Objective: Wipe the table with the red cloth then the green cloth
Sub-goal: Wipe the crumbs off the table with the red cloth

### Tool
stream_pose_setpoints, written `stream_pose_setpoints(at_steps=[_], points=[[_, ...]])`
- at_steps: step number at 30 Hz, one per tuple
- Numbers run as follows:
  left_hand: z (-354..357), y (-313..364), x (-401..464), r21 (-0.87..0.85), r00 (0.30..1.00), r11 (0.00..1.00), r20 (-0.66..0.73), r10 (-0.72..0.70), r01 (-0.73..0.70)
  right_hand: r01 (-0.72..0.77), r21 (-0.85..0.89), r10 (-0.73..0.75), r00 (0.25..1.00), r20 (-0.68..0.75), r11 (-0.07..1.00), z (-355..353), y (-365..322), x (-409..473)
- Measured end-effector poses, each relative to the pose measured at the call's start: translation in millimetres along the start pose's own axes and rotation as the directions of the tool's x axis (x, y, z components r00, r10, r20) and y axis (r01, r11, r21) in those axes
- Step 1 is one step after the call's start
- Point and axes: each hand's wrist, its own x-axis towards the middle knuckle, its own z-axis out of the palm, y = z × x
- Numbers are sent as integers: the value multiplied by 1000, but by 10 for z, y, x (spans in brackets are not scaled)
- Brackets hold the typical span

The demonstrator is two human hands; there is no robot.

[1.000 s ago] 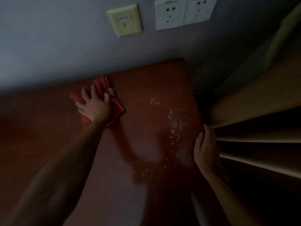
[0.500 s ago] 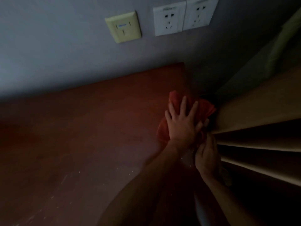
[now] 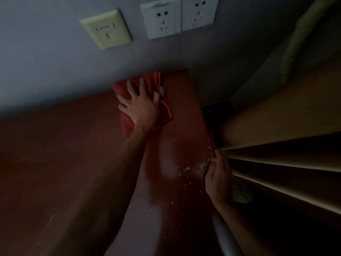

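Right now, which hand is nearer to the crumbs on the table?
Right. The right hand rests at the table's right edge, right beside the crumbs. The left hand presses the red cloth flat farther back, near the wall.

The red cloth (image 3: 145, 100) lies bunched under my flat left hand (image 3: 141, 106). It sits at the far edge of the reddish-brown table (image 3: 73, 154), against the wall.

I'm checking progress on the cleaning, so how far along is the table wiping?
Still the first pass. The left hand presses the red cloth flat on the table by the wall. Pale crumbs still lie near the right hand at the table's edge. No green cloth is in view, so that wipe remains.
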Motion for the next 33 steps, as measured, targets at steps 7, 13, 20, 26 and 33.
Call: stream_pose_setpoints(at_steps=[7,13,20,26,33], points=[[162,504,-811,79,800,801,167,577,-594,24,24,-23,999,-30,999,6,-29,-9],[35,-68,-783,42,763,770,179,621,-637,25,23,-23,998,-55,999,8,-36,-13],[-246,-2195,-310,75,968,966,-23,249,-247,14,13,-14,1000,-23,1000,-5,7,-32],[-225,-2491,-1216,12,994,999,-105,-41,43,-60,61,59,998,11,996,-84,-42,-48],[158,-1256,-1781,-1,991,991,-27,-135,135,-306,313,252,947,201,899,-235,90,8]])
